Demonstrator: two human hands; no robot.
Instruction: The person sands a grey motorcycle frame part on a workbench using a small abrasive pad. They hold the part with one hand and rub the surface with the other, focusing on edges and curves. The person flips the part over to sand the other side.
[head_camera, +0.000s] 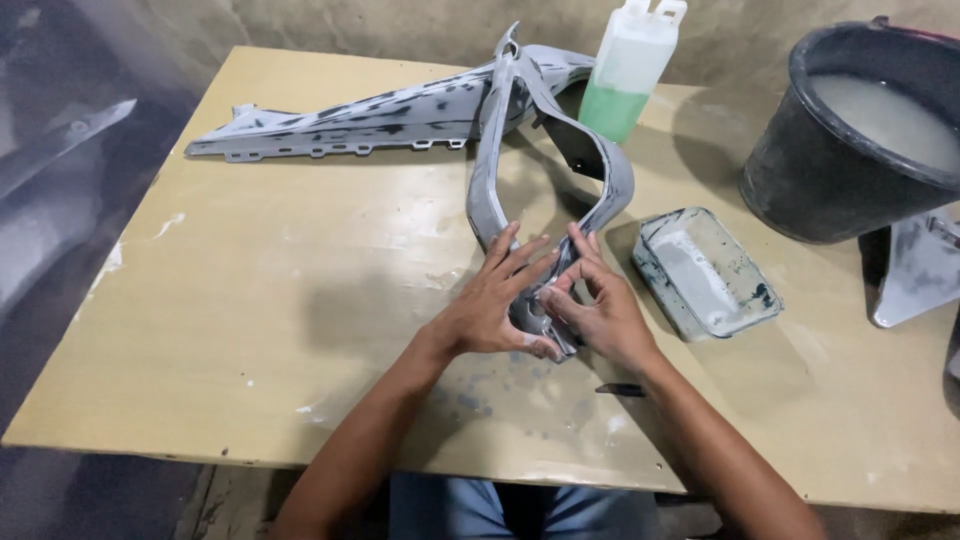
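**Two hands grip grey panel on workshop tabletop**

A person's two hands meet at the near end of a grey, primer-coated body panel (487, 190) lying on a pale wooden tabletop (250, 300). The left hand (490, 305) rests flat against the panel's narrow tip, fingers spread and pointing away from the body. The right hand (595, 310) curls round the same tip from the other side, fingers bent and pinching its edge just beside the left thumb. The panel loops away from the hands toward the far side of the tabletop, where it meets a longer grey trim piece (350, 125) streaked with dark marks and lying across the far left. Behind the loop stands a translucent plastic jug (625, 75) partly filled with green liquid. Right of the hands sits a shallow rectangular tray (705, 272), smeared grey inside. At the far right corner stands a black bucket (830, 170) holding cloudy water, and just beside it another grey part (915, 270) leans at the tabletop's edge.
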